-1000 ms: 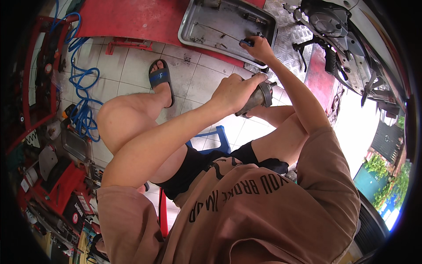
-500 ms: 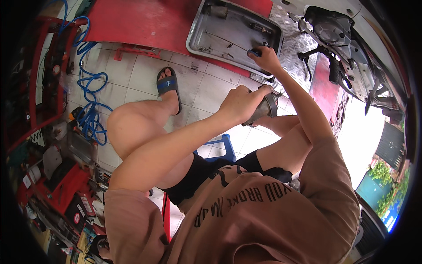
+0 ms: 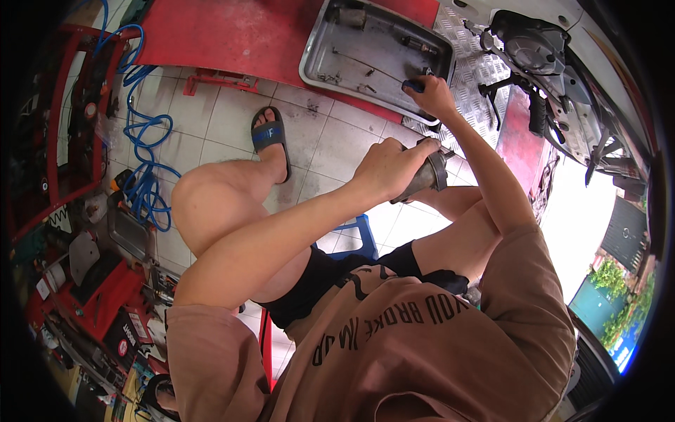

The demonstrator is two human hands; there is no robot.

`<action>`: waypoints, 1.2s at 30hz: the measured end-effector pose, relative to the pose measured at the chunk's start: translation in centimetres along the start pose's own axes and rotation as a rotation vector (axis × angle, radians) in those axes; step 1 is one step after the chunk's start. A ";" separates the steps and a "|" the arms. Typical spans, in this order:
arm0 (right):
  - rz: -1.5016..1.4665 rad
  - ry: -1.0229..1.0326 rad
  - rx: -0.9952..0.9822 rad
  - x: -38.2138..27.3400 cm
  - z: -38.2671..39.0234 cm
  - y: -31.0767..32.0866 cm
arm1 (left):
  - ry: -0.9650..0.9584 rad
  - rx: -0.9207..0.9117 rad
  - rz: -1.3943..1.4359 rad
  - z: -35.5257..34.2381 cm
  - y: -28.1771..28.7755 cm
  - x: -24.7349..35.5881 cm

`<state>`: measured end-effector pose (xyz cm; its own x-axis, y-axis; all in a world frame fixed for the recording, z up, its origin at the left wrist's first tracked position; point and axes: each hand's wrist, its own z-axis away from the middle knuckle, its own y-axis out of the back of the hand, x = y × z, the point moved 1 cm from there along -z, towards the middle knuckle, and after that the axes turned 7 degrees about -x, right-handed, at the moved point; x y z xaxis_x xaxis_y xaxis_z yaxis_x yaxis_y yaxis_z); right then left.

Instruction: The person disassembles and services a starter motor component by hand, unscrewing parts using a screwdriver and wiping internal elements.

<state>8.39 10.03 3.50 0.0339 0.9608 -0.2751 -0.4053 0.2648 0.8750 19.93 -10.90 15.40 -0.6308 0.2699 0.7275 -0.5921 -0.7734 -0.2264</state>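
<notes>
Wrapped round a grey metal cylinder (image 3: 424, 179) with a dark band at one end, my left hand (image 3: 383, 167) holds it above the floor between my legs. My right hand (image 3: 437, 98) is at the near right corner of a grey metal tray (image 3: 306, 65), closed on a blue-handled tool (image 3: 413, 86). The tool's working end is mostly hidden, so its exact kind does not show. Inside the tray lie another metal cylinder (image 3: 351, 17), a dark rod-like part (image 3: 420, 45), a long thin rod (image 3: 358, 59) and several small screws or bits (image 3: 330, 77).
The tray rests on a red platform (image 3: 225, 35) beside a patterned metal plate (image 3: 460, 67). A motorcycle engine (image 3: 531, 46) and its stand are at the right. A coiled blue hose (image 3: 144, 169) hangs at left near red racks. A blue stool (image 3: 362, 235) is under me.
My right hand has shifted very slightly to the right with the blue-handled tool. The grey cylinder in my left hand has tilted a little. My view has moved slightly.
</notes>
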 end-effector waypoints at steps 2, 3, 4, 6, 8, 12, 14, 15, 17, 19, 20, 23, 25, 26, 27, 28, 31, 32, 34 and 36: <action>0.027 -0.012 -0.005 0.0 0.2 0.2 | 0.001 -0.005 -0.012 0.2 0.0 0.3; 0.041 -0.020 -0.005 0.1 0.2 0.3 | 0.002 -0.018 -0.011 0.3 0.1 0.5; 0.069 -0.033 0.001 0.2 0.3 0.4 | 0.004 -0.031 -0.010 0.4 0.0 0.6; 0.126 -0.061 0.010 0.4 0.5 0.4 | -0.010 -0.008 -0.034 0.3 -0.1 0.5; 0.131 -0.087 -0.011 0.9 0.4 0.3 | -0.016 0.028 -0.025 0.1 -0.3 0.2; 0.148 -0.149 -0.038 1.7 0.3 0.5 | -0.009 0.070 0.014 -0.4 -0.8 0.1; 0.132 -0.160 -0.030 1.8 0.1 0.8 | -0.041 0.078 -0.006 -0.5 -0.8 -0.1; 0.123 -0.165 -0.028 1.7 0.2 0.8 | -0.073 0.089 -0.024 -0.5 -0.8 -0.2; 0.120 -0.164 -0.021 1.6 0.4 0.9 | -0.049 0.054 -0.052 -0.6 -0.9 -0.4; 0.117 -0.166 -0.014 1.7 0.5 1.0 | 0.060 -0.040 -0.079 -0.2 -0.6 0.7; 0.115 -0.168 -0.015 1.7 0.6 1.1 | 0.027 -0.042 -0.098 -0.2 -0.7 0.6; 0.105 -0.168 -0.011 1.6 0.7 1.1 | -0.027 -0.037 -0.117 -0.2 -0.7 0.4; 0.093 -0.169 -0.009 1.7 0.7 1.1 | 0.004 -0.033 -0.073 -0.1 -0.6 0.9; 0.086 -0.167 -0.009 1.7 0.7 1.1 | 0.024 -0.028 -0.044 -0.1 -0.7 0.9; 0.079 -0.163 -0.008 1.7 0.7 1.1 | 0.044 -0.022 -0.014 -0.2 -0.7 0.8; 0.076 -0.162 -0.002 1.6 0.7 1.1 | 0.065 -0.015 0.016 -0.2 -0.7 0.7; 0.064 -0.155 0.020 1.7 0.5 1.1 | 0.031 0.026 0.021 -0.4 -0.9 0.5; 0.057 -0.152 0.028 1.9 0.3 1.0 | 0.025 0.023 0.018 -0.4 -0.8 0.5; 0.044 -0.147 0.032 1.7 0.2 1.0 | 0.015 0.015 0.015 -0.3 -0.6 0.5; 0.029 -0.147 0.031 1.6 0.1 1.2 | 0.034 0.016 0.021 -0.4 -0.7 0.4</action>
<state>8.07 11.92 4.09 0.1572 0.9691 -0.1900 -0.3801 0.2370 0.8941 19.90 -9.99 15.57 -0.6602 0.2728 0.6998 -0.5707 -0.7880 -0.2312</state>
